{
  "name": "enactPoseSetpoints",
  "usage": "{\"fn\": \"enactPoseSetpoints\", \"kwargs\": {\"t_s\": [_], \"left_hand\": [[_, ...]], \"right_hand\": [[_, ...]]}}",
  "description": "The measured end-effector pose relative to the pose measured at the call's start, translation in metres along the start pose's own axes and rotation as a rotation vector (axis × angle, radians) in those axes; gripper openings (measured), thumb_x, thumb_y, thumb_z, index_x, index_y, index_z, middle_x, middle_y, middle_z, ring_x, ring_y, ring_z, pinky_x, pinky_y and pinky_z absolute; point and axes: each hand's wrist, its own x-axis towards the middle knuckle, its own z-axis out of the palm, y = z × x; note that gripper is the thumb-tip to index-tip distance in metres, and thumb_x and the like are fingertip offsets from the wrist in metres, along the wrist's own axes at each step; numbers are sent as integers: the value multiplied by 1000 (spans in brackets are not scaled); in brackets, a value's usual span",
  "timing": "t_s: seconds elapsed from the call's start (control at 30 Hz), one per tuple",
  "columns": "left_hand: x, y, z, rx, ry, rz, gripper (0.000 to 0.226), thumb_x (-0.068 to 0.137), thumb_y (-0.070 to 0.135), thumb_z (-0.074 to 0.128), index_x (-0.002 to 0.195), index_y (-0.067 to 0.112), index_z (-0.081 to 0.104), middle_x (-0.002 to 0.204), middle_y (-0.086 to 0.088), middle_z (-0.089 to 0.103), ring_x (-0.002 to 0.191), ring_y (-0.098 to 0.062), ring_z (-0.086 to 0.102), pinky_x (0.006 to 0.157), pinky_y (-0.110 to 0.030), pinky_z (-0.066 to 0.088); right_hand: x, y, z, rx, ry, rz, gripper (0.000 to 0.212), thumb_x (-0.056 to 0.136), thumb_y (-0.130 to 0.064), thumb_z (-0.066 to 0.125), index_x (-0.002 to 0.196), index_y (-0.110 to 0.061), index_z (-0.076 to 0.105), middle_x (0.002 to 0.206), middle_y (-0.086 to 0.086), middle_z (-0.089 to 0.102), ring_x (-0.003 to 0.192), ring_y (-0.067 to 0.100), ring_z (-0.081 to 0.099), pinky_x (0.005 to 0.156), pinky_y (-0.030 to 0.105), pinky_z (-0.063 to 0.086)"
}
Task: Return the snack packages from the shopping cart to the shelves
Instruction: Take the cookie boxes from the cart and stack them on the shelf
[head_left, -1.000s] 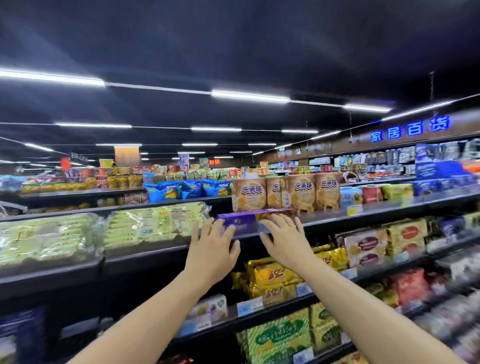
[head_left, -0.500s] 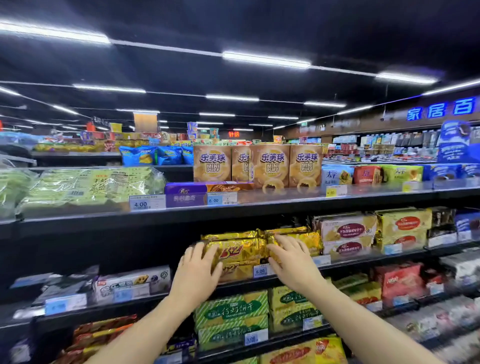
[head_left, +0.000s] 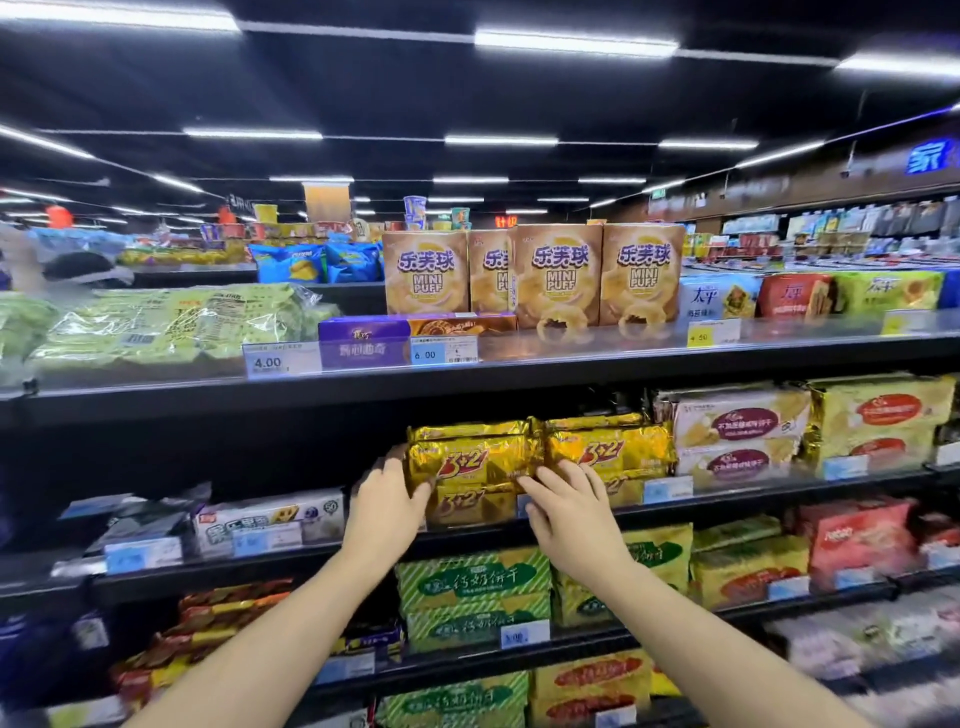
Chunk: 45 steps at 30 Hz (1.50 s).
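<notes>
Black metal store shelves (head_left: 571, 366) stocked with snack packages.
On the second shelf down, gold foil biscuit packs marked 3+2 (head_left: 613, 449) lie stacked. Above them, on the top shelf, stand tan cardboard Mini Puff boxes (head_left: 556, 275) and a flat purple carton (head_left: 363, 338). Just right of the gold packs lie cream wrapped packs (head_left: 737, 426); one shelf below them, green striped packs (head_left: 472, 577).
</notes>
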Motion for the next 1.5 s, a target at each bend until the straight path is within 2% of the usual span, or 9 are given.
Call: {"fn": "enactPoseSetpoints", "kwargs": {"t_s": [0.37,0.63,0.87,1.07,1.17,1.23,1.33,1.4,1.5], "left_hand": [[-1,5,-1,-90,-1,-90,60,91,32,69,139,7,43,117,-20,57,111,-37,57,91,-38,45],[4,17,2,-97,-5,-164,53,86,30,74,126,7,49,112,-18,63,104,-36,62,77,-32,43],[8,14,-4,-59,-7,-199,39,90,35,70,107,6,50,107,-18,63,83,-24,53,69,-31,41],[27,11,-20,-60,1,-193,43,98,33,56,125,0,55,83,-6,63,65,-13,57,50,-24,39],[37,14,-25,-216,-39,-209,32,102,25,48,128,9,59,94,-9,68,72,-16,62,55,-24,43],[45,13,-24,-411,-40,-253,33,103,24,46,135,22,56,111,-7,65,78,-14,62,63,-24,47],[58,14,-16,-691,-54,-386,30,103,24,50,130,26,61,107,-5,67,84,-21,65,83,-40,56],[69,13,-8,-742,-75,-434,30,103,27,49,129,27,63,109,-5,68,88,-23,68,91,-47,58],[69,24,-9,-654,-129,-420,31,106,33,41,131,31,60,124,-4,64,100,-24,66,91,-39,56]], "right_hand": [[8,3,-9,301,-94,77,42,106,-27,43,147,-22,47,149,-1,45,138,22,42,113,37,37],[10,-10,-9,443,-159,127,45,104,-20,47,149,-17,45,122,-3,57,110,13,57,95,24,47],[11,-9,-11,409,-124,143,43,104,-24,47,146,-13,49,137,2,51,124,19,53,103,29,43],[38,-2,-20,211,77,53,34,100,-26,52,132,-17,61,128,1,56,121,23,50,101,40,42],[60,0,-30,102,-95,65,46,99,-44,50,141,-26,48,142,5,49,135,29,40,112,45,31],[73,4,-32,53,-263,67,65,96,-58,48,153,-34,30,161,5,30,151,29,19,122,49,13],[86,6,-25,-5,-378,11,78,91,-69,43,158,-41,13,167,3,16,155,25,-5,123,50,-10],[91,4,-23,-12,-408,2,78,91,-71,42,157,-43,13,167,3,17,155,25,-6,122,51,-13],[97,1,-23,-11,-410,7,72,91,-69,45,154,-42,25,166,0,20,155,24,-3,121,54,-15]]}}
